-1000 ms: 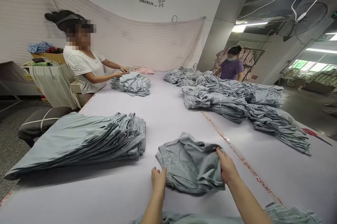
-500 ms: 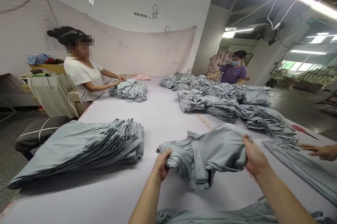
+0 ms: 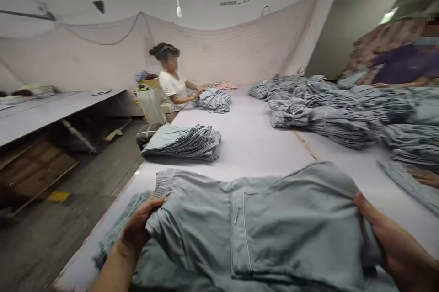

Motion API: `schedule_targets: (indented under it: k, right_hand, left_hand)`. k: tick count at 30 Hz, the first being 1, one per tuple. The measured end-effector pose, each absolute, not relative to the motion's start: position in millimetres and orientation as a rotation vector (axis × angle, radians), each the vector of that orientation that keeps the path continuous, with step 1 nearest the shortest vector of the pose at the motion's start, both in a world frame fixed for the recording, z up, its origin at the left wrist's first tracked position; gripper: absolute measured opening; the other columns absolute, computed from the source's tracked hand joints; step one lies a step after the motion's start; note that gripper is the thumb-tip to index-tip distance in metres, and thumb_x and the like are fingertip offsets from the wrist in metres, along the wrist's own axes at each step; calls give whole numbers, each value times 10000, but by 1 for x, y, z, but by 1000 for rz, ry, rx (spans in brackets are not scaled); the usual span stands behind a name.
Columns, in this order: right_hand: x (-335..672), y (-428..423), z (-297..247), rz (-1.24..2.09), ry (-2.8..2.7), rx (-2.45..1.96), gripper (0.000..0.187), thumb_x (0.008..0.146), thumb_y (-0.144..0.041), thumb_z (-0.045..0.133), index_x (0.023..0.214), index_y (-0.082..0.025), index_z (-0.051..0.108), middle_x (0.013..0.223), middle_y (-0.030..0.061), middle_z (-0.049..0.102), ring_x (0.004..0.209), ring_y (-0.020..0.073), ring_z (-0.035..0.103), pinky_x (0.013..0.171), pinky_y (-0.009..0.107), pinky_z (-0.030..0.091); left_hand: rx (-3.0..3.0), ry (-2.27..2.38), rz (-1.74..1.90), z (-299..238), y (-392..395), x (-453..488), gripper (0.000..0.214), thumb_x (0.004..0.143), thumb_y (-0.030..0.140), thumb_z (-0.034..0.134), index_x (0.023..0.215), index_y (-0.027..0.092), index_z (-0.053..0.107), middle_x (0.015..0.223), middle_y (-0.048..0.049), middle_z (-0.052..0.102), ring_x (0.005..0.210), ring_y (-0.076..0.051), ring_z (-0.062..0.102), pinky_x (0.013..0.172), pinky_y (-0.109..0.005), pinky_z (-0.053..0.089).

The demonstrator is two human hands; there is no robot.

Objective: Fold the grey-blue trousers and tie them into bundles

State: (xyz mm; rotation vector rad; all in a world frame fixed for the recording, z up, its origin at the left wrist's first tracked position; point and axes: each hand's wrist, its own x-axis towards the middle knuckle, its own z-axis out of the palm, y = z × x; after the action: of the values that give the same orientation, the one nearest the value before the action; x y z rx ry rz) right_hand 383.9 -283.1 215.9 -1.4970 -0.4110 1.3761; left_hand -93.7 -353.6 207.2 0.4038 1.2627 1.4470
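Note:
A grey-green pair of trousers, with a gathered elastic edge and a pocket, stretches between my two hands. My left hand grips it close to the elastic edge. At the other end, my right hand is closed on the cloth, its fingers partly hidden behind it. Beneath and to the left lie more garments of the same colour, mostly covered by the held pair.
The pale table carries a folded stack at left and tied bundles at right. A co-worker in white handles a bundle at the far left. Another person in purple stands far right, and a hand rests nearer.
The view has swung left and down. The trousers, bunched and sagging before, are now spread wider and flatter, lower and closer to me, over other garments. Both hands keep their hold.

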Motion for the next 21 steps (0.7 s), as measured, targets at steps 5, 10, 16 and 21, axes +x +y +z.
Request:
schedule_targets:
  k: [5,10,16,21]
  right_hand:
    - [350,-316,156,1656,-463,-1562,427,711,-435,652,1072,-210,684,1186,95,681,1190,262,573,935,334,522]
    - [315,-320,157,1687,-454,-1483,322,730,-339,639,1003,-180,706,1104,107,715,1143,257,611,936,355,518]
    - [306,-328,171,1569,-396,-1441,344,710,-383,657,1007,-214,701,1122,116,706,1057,274,658,795,361,593]
    - [292,-329,118,1412,-413,-1493,305,658,-379,729,923,-230,700,1135,67,707,1040,200,664,711,220,584]
  left_hand:
    - [81,1393,1491,172,-446,-118,731,561,121,773,1260,151,562,1074,-76,735,1200,-289,571,1155,-435,328]
    - [220,1412,1460,181,-455,-140,859,614,188,736,1405,174,402,1203,-83,683,1262,-292,514,1173,-438,296]
    - [550,1364,1374,219,-430,-175,832,633,272,718,1406,245,411,1325,-39,605,1312,-307,455,1140,-428,353]
    - [587,1449,1124,183,-414,-219,878,646,268,732,1435,247,348,1374,-77,561,1312,-308,456,1158,-463,303]
